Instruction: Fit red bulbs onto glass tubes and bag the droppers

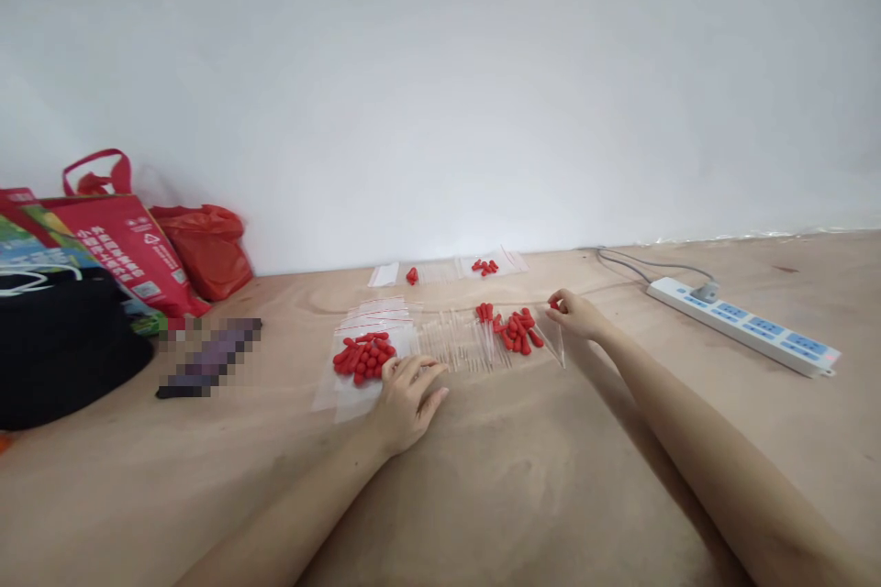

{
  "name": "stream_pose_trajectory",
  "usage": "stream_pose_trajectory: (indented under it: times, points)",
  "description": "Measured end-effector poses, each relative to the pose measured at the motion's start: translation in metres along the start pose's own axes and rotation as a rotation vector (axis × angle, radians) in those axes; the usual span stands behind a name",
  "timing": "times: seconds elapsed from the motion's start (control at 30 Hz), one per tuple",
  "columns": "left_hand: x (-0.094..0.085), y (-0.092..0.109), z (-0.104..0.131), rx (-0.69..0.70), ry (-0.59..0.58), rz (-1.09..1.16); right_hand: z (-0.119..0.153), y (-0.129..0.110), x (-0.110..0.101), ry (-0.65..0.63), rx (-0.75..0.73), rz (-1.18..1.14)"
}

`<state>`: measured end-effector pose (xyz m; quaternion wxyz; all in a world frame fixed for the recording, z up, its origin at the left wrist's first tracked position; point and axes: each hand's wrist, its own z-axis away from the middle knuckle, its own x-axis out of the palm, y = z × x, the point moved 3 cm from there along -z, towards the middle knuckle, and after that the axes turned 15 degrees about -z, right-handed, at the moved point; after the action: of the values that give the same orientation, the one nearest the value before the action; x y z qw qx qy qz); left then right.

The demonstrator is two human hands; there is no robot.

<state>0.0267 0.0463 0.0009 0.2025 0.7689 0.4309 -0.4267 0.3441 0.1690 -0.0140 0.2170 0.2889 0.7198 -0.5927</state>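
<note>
A: What's nearest?
B: The bare light-brown wooden tabletop [523, 495], at the bottom. The left hand [409, 399] is just below centre, its thumb parted from loosely bent fingers; I can't tell whether the fingertips touch anything.
A: What's beside it?
B: To its left, a heap of glossy red rubbery bulbs [364, 358] lies on clear plastic zip bags [344, 396]. Right of the hand, a row of thin clear tubes [451, 339] fans out at the centre.
A: And the other hand?
B: The right hand [576, 314], right of centre and well apart from the left, pinches a small red bulb [553, 304] between its fingertips. A slender clear tube [563, 356] slants just below; whether they're joined, I can't tell. Next to it is a second cluster of red bulbs [521, 330].
A: What flanks all that?
B: A black fabric hat [61, 348] at the left edge, a white power strip with blue sockets [743, 326] at the right.
A: Farther back?
B: A shiny red plastic bag [210, 248] at left, a few red bulbs [485, 267] above centre, then the plain white wall [482, 92].
</note>
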Motion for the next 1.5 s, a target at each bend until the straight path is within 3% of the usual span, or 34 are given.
stream_pose_trajectory:
  times: [0.17, 0.4, 0.73, 0.93, 1.17, 1.37, 1.5]
  points:
    - [0.003, -0.001, 0.000, -0.002, -0.005, 0.006, 0.002, 0.001, 0.018, -0.018, -0.065, -0.033]
    - [0.002, -0.001, 0.000, 0.001, -0.035, 0.002, 0.008, -0.010, 0.020, 0.100, -0.069, -0.024]
    - [0.004, -0.001, 0.000, -0.008, -0.041, -0.006, 0.017, -0.041, 0.031, 0.035, -0.314, 0.007]
    - [0.003, -0.001, -0.001, -0.017, -0.043, -0.001, 0.017, -0.044, 0.041, 0.031, -0.242, -0.050]
    - [0.001, 0.001, -0.001, -0.020, -0.019, -0.041, 0.014, -0.042, 0.040, 0.161, -0.207, -0.153]
    - [-0.008, -0.005, -0.018, -0.193, 0.033, -0.188, 0.032, -0.070, 0.038, 0.216, -0.437, -0.298]
    - [0.003, -0.013, -0.043, -0.359, -0.106, -0.241, 0.063, -0.093, 0.057, 0.121, -0.538, -0.330]
